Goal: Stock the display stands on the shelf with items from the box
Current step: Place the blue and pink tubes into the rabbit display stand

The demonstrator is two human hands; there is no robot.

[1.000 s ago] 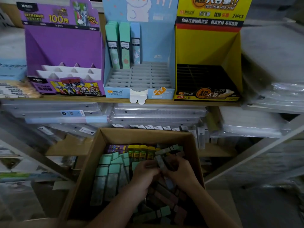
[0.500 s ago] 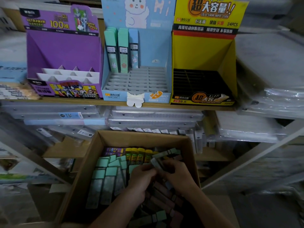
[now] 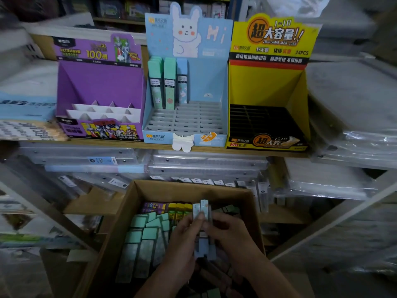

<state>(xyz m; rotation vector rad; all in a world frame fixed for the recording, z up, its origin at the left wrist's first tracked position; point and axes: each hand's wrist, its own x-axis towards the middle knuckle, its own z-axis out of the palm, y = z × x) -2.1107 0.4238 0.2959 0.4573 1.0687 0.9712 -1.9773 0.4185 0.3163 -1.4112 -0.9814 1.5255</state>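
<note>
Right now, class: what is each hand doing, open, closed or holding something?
Left hand: holds the bundle of blue-capped cases.
Right hand: holds the same bundle.

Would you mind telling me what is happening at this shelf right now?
A person holds a bunch of slim cases in the left hand and right hand above the open cardboard box. On the shelf, the blue rabbit stand has only a few cases at its back left; the purple stand and yellow stand show none.
</note>
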